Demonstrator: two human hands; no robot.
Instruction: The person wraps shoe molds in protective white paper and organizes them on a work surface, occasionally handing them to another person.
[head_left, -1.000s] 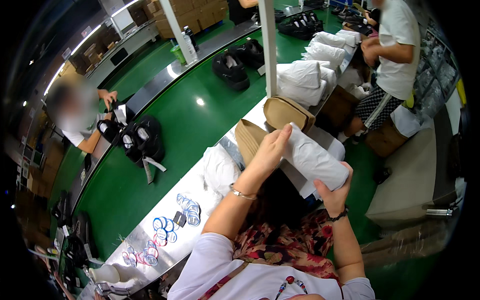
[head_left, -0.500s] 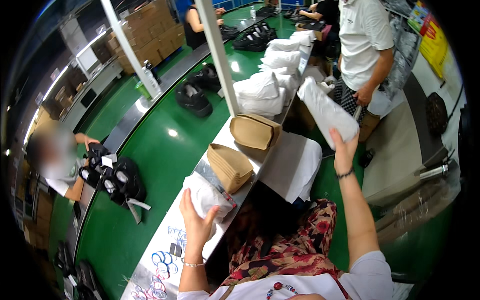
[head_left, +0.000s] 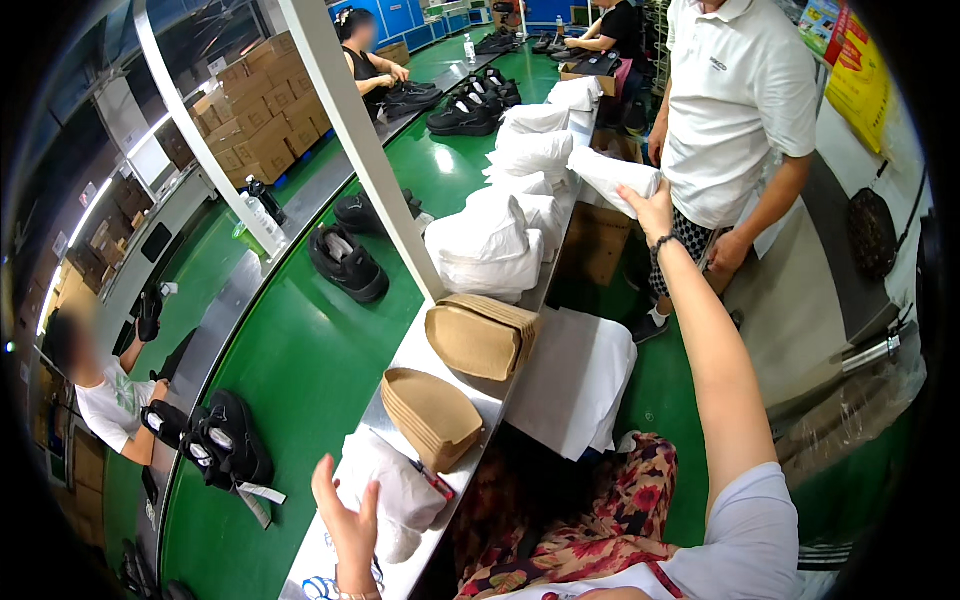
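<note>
Holding a white paper roll [head_left: 608, 178] out between one and two o'clock, your right hand [head_left: 652, 212] has thumb and fingers wrapped around its near end, the roll slanting off toward eleven. Its far tip overlaps the row of white bundles [head_left: 485, 245] in this view, so whether the two touch you cannot tell from here. That row runs from twelve toward one along the pale ledge [head_left: 318, 552]. Down at seven o'clock, here's your left hand [head_left: 350, 530], thumb and fingers spread wide with nothing in the grip, right beside a crumpled white packet [head_left: 395, 485]; contact there is impossible to call. Just above that packet sits one stack of tan trays [head_left: 428, 425], with a second tan stack [head_left: 470, 338] nearer the clock's centre, close to the post. Over at four o'clock lie white sheets [head_left: 575, 385], spread flat below the ledge. Look to eight: black shoes [head_left: 228, 440] rest on the green tabletop [head_left: 310, 400], a loose tag trailing, with a seated co-worker [head_left: 105, 400] just beyond. And at two o'clock a person in a white shirt [head_left: 735, 120] stands close behind your roll.
</note>
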